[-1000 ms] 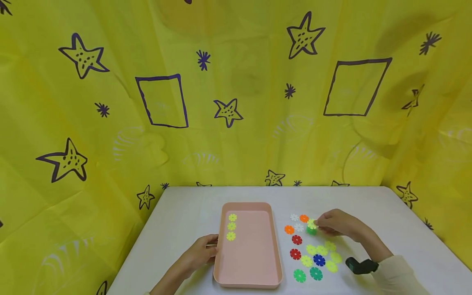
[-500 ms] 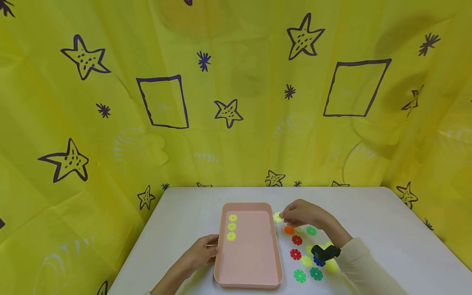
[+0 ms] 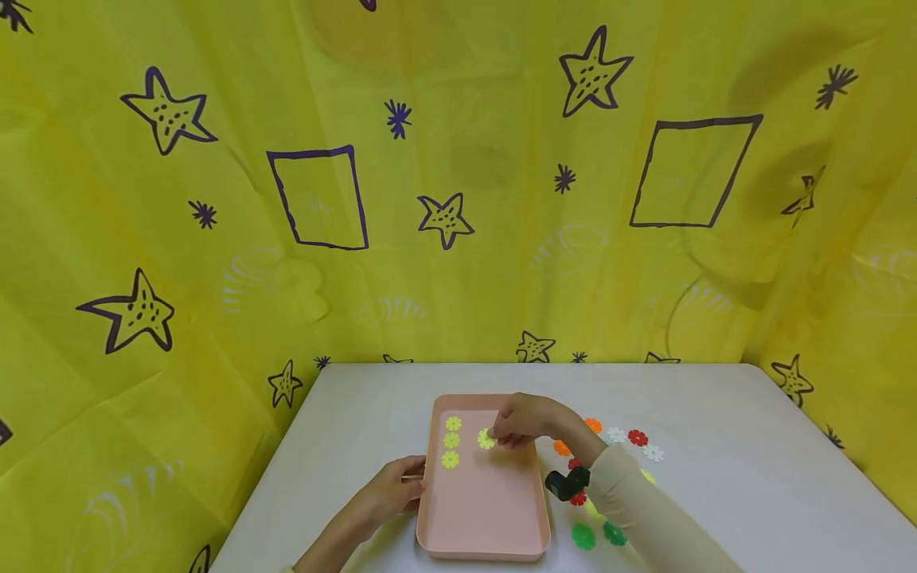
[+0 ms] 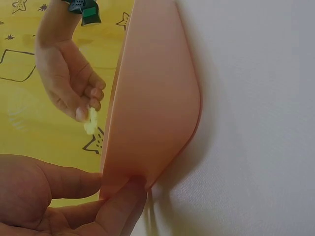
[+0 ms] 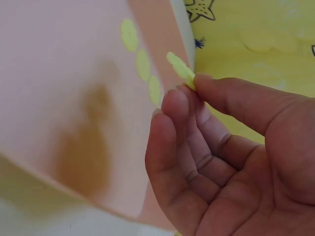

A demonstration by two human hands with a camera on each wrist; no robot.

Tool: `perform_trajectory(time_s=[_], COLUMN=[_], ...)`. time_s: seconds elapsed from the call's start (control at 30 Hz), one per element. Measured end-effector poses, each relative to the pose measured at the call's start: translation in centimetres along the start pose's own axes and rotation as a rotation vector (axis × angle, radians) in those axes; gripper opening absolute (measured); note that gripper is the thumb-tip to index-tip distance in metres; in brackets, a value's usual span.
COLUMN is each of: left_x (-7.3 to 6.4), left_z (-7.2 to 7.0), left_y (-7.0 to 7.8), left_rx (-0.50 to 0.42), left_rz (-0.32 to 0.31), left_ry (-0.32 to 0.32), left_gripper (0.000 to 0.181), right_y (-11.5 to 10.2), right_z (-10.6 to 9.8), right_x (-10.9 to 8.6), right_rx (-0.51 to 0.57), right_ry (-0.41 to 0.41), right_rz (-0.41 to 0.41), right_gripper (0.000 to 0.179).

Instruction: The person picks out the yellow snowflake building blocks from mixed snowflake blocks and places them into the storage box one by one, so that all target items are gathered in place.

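- One hand, my left (image 3: 390, 489), is at the lower middle of the frame, its fingers gripping the left wall of the pink tray (image 3: 483, 555); the desk (image 3: 337, 422) leaves it room outward.
- Three yellow discs (image 3: 451, 440) lie in a column at the tray's upper left, just inside that wall; this much looks done.
- A fourth yellow disc (image 3: 486, 438), over the tray's upper middle, is pinched between thumb and finger of my right hand (image 3: 526, 418). It seems to be off the tray floor, so I judge it not yet set down.
- Below it, bare tray floor runs down to the near rim: good room for moving. The far and right rims are the edges I could knock.
- My dark wrist gadget (image 3: 568, 483) hangs just beside the right rim in the picture.
- At the lower right, orange discs (image 3: 593, 426), white discs (image 3: 653, 453), red discs (image 3: 637, 438), green discs (image 3: 583, 536) and some yellow lie outside the tray. My sleeve (image 3: 637, 501) hides part of them, so I can't count what's left.
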State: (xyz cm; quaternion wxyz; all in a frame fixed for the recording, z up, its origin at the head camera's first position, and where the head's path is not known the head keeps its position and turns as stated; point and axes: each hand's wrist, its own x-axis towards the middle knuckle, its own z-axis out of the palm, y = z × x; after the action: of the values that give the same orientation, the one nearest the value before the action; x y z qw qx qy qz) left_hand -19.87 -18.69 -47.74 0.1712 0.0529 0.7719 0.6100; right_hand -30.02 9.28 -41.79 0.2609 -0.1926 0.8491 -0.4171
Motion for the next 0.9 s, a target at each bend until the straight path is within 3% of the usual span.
perform_trajectory(time_s=[0.33,0.73,0.9], left_x=[-0.1,0.0,0.1], left_z=[0.0,0.0,0.0], left_y=[0.1,0.0,-0.1], left_rx=[-0.013,0.004,0.005], left_rz=[0.003,-0.018,-0.012], left_ry=[-0.011,-0.004,-0.007], left_gripper=[0.055,0.056,0.055], right_y=[-1.1,-2.3,-2.7], right_z=[3.1,6.0,7.0], right_x=[1.9,2.6,2.9], right_rx=[-0.074,-0.118,-0.198], right_ry=[-0.031,-0.093,-0.081], right_rz=[0.060,0.090,0.116], right_gripper=[0.020,0.023,0.026])
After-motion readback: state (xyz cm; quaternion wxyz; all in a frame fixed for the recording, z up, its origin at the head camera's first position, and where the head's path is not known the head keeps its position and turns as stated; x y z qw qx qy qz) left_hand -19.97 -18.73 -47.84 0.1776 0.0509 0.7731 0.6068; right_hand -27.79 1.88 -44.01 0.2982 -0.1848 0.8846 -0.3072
